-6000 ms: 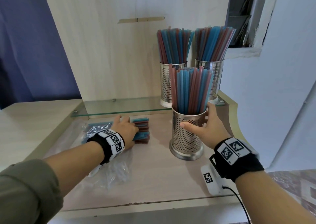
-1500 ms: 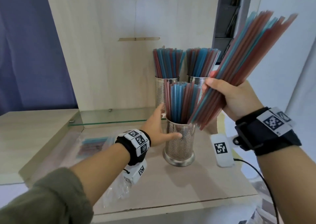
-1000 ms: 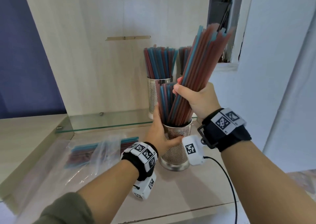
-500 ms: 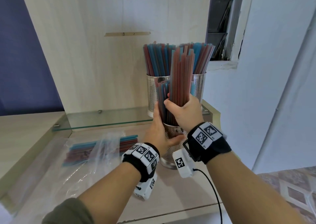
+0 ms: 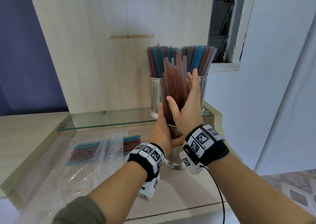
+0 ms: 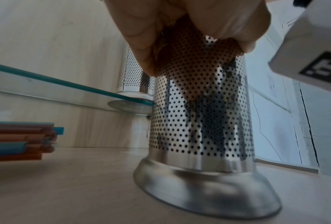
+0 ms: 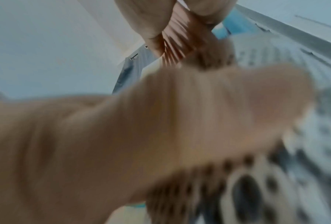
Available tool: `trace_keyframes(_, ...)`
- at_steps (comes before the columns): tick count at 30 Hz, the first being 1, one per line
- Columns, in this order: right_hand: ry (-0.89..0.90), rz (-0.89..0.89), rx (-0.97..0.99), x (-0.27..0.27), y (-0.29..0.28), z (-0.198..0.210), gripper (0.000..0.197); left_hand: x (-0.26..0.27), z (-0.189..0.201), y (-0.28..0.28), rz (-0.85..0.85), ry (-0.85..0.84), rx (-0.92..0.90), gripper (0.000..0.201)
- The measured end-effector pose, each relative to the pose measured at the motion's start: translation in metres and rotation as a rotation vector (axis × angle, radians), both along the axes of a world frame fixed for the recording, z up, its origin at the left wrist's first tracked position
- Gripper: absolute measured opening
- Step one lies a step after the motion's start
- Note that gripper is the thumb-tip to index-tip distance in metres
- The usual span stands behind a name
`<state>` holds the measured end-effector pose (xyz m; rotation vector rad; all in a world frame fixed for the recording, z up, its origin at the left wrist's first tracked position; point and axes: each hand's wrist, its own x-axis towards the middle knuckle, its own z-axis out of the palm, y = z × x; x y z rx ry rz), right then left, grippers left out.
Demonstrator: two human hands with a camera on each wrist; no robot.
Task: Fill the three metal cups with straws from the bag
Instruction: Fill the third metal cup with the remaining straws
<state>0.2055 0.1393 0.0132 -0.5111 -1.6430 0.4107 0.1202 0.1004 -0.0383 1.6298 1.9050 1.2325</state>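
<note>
Counter front open; bag left; rear cups behind.

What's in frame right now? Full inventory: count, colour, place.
front metal cup: 1, perforated steel, on the wooden counter
bundle of straws: 1, mostly red, standing in the front cup
rear metal cups: 2, steel, full of red and blue straws, on the glass shelf
plastic bag: 1, clear, on the counter at left
loose straws: several, red and blue, lying in the bag
left hand: grip round the front cup's rim
right hand: fingers straight, against the bundle
</note>
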Motion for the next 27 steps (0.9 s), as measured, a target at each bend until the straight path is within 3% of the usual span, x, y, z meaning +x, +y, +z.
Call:
trace_keyframes(4,-0.15,-0.149,0.233,0.015,0.001,0.033,0.083,-0.001,-0.005,0.001,-0.005,-0.072,0.08,0.126)
trace_keyframes(9,-0.561,-0.055,0.183,0.041,0.019,0.089,0.078,-0.005,-0.008,-0.002,-0.04,0.064,0.107,0.129)
trace_keyframes(13,-0.779,-0.007,0.263,0.038,0.028,0.101,0.063,-0.003,-0.006,-0.003,-0.038,0.094,0.111,0.129)
trace_keyframes(18,-0.763,0.001,0.321,0.043,0.026,0.089,0.044,-0.005,-0.007,-0.004,-0.047,0.125,0.122,0.129)
trace_keyframes(25,-0.739,-0.046,0.303,0.054,0.026,0.057,0.043,-0.006,-0.011,-0.001,-0.045,0.132,0.141,0.129)
trace_keyframes(27,-0.707,-0.052,0.326,0.051,0.025,0.057,0.052,-0.007,-0.012,-0.001,-0.045,0.137,0.148,0.129)
